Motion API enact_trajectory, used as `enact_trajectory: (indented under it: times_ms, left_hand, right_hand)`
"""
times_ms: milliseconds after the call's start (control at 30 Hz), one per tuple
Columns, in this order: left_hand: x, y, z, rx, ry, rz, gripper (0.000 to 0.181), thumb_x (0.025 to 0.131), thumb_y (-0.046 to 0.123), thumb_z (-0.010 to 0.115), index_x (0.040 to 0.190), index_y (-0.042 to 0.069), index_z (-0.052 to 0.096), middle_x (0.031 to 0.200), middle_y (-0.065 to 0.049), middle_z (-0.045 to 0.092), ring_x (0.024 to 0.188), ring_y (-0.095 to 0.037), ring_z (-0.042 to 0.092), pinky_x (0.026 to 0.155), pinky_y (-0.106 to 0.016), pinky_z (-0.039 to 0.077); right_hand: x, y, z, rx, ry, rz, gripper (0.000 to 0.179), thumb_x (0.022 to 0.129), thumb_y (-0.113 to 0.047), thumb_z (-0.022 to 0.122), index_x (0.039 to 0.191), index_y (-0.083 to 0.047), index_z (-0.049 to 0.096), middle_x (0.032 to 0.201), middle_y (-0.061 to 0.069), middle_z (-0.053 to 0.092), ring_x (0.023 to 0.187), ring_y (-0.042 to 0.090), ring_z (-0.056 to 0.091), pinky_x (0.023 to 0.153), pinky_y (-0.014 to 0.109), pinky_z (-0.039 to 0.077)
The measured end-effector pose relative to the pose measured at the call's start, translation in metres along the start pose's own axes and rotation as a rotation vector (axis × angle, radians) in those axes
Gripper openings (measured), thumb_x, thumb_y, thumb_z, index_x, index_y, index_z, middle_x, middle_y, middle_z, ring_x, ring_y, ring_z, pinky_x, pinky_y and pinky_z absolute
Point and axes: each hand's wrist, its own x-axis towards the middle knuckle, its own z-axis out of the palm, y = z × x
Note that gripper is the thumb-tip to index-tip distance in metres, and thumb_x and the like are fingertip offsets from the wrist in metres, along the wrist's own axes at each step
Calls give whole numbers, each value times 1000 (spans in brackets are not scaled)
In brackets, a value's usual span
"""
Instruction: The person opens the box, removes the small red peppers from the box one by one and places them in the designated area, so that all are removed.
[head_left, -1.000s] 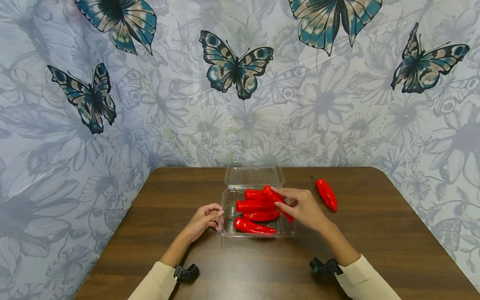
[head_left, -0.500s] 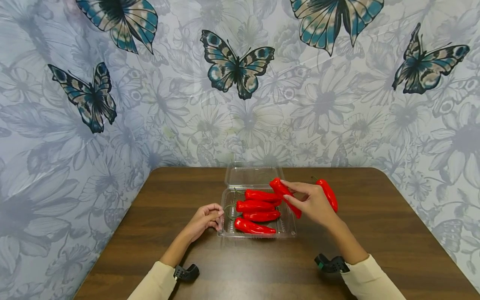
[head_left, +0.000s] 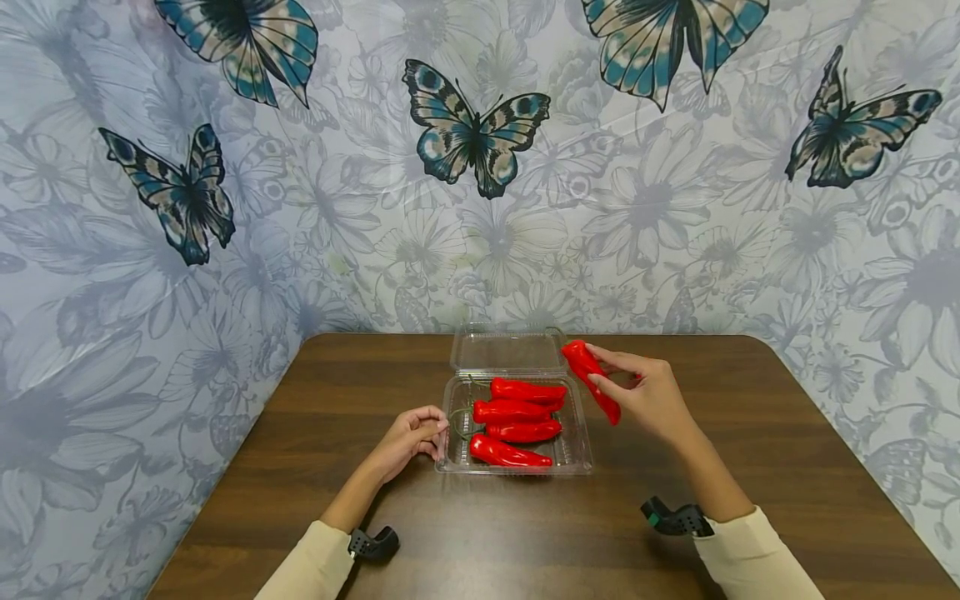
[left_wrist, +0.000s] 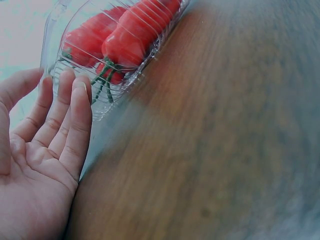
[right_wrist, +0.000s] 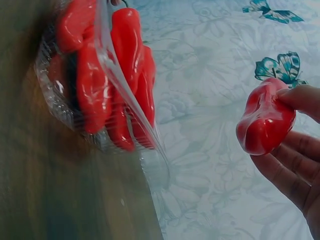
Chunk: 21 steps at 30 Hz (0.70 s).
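Note:
My right hand (head_left: 643,392) pinches a red chili pepper (head_left: 591,382) between thumb and fingers. That pepper (right_wrist: 266,117) is held up, apart from the container, in the right wrist view. Several more red peppers (head_left: 510,412) with green stems lie side by side in the clear plastic container (head_left: 576,454). Its hinged lid (head_left: 510,348) stands open toward the back. At the container's left wall, my left hand (head_left: 408,442) pinches the rim with thumb and fingertips. In the left wrist view, the left hand's fingers (left_wrist: 75,115) lie against the plastic beside the green stems.
The brown wooden table (head_left: 465,542) carries everything. Behind it hangs a cloth backdrop (head_left: 495,250) printed with flowers and butterflies. Black wrist cameras are worn on both wrists, the left one (head_left: 373,544) just above the tabletop.
The right hand has lifted the pepper out of the container and moved it right. It now hides the pepper that lay at the table's right. The left hand has stayed in place.

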Motion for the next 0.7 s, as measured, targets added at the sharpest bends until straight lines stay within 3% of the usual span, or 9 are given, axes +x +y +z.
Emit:
enact_trajectory:
  times_ms: [233, 467, 600, 700]
  left_hand:
    - [0, 1, 1, 1, 8, -5, 8, 104, 7, 53, 105, 2, 59, 80, -4, 65, 65, -15, 65, 60, -27, 57]
    - [0, 0, 0, 3, 6, -6, 8, 104, 6, 53, 105, 0, 59, 80, -3, 65, 64, -15, 65, 60, -27, 57]
    - [0, -1, -1, 6, 3, -2, 9, 104, 6, 53, 106, 0, 58, 80, -4, 65, 64, -15, 65, 60, -27, 57]
    - [0, 0, 0, 5, 3, -3, 9, 104, 6, 53, 106, 0, 58, 80, -3, 65, 65, -15, 65, 60, -27, 57]
  right_hand:
    - [0, 8, -9, -82, 55, 29, 42, 83, 8, 78, 124, 5, 69, 110, 26, 72, 60, 10, 62, 50, 22, 52]
    - [-3, 43, -19, -48, 96, 86, 44, 86, 1, 78, 129, -5, 70, 119, 24, 69, 74, 2, 70, 56, 22, 57]
    - [-5, 50, -28, -35, 119, 113, 44, 88, -3, 78, 131, -9, 69, 119, 23, 69, 74, 4, 71, 57, 23, 58]
    - [-5, 53, -34, -64, 136, 136, 44, 90, -4, 77, 132, -11, 68, 120, 21, 70, 83, -2, 69, 64, 18, 57]
